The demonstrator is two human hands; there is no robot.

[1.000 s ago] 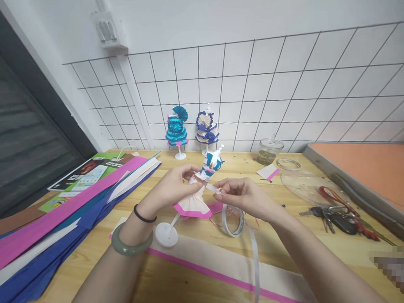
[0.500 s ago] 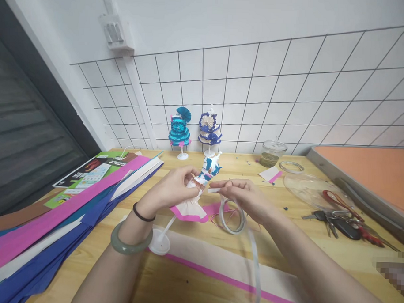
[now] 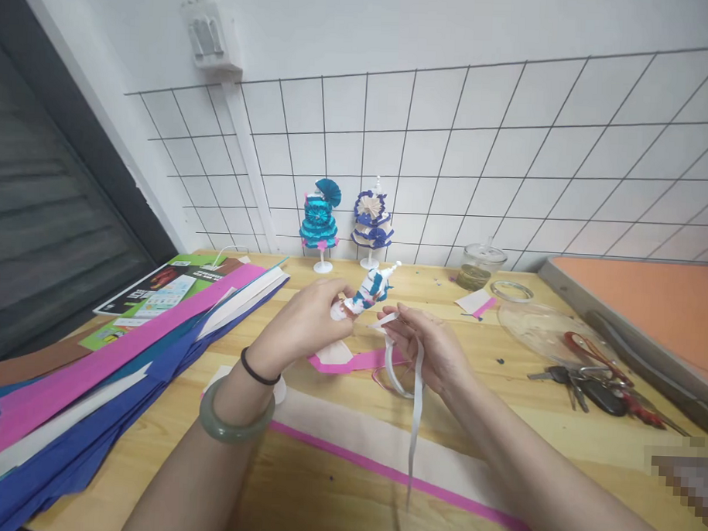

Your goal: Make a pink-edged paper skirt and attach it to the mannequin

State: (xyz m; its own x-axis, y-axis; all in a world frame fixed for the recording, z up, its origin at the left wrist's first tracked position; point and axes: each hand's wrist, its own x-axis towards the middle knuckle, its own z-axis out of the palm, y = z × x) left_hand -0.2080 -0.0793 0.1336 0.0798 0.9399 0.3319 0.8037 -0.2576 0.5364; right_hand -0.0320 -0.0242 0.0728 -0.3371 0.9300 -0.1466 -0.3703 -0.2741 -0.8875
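My left hand is closed around a miniature dress form, tilted up to the right. Its bodice is covered in white and teal paper, with a white knob on top. A cream skirt piece with a pink hem hangs beneath that hand, and the form's round white base is mostly hidden behind my wrist. Just to the right, my right hand pinches a thin white strip of tape, whose long tail dangles toward the table. A tape roll is below those fingers, partly hidden by them.
A long cream-and-pink paper strip crosses the table in front. Stacked coloured papers lie left. Two decorated dress forms stand at the back. Right are a glass jar, another tape roll, keys and an orange-topped tray.
My left hand has tilted the dress form further right, turning its skirt and base from view. My right hand has turned and opened out somewhat, drawing the tape tail closer in.
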